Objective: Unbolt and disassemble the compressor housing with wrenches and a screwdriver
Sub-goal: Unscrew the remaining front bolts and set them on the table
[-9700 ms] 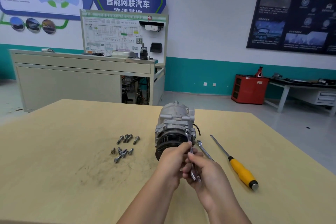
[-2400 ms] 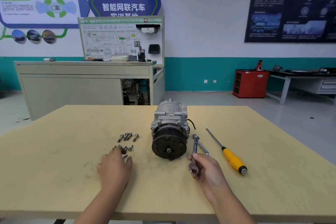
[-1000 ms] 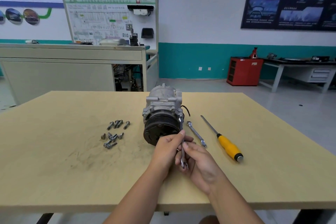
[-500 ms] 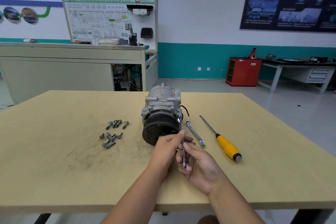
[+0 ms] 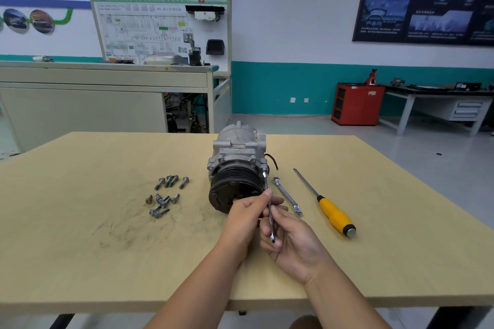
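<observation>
Since 2.4 s ago: left hand (image 5: 247,219) has left the loose bolts (image 5: 164,195) and joined the right hand (image 5: 291,240) on the wrench (image 5: 270,211), which is now lifted off the desk (image 5: 80,222) and up against the compressor. Almost no change over the last half second.

Head view:
- Compressor (image 5: 236,165) lies on its side mid-desk, pulley face toward the near edge. Nothing clamps it and neither hand braces it.
- Wrench's far end sits at the right-hand flange, beside the pulley. Whether it is fully seated on a bolt head cannot be told; too small.
- Left hand pinches the wrench shank between thumb and fingers. Right hand has its fingers curled round the near end.
- Second wrench (image 5: 287,196) lies just right of the compressor, with the screwdriver (image 5: 332,214) farther right, yellow handle nearest. Both are untouched.
- Bolts are in a loose cluster left of the compressor.

Step (judged): starting on a right-side flange bolt.

Risks (judged):
- A half-seated wrench slips under torque and rounds the bolt head, or knuckles hit the pulley.
- The unbraced housing rolls or skids when the wrench is pulled.
- Loose bolts get knocked and roll off the desk.
</observation>
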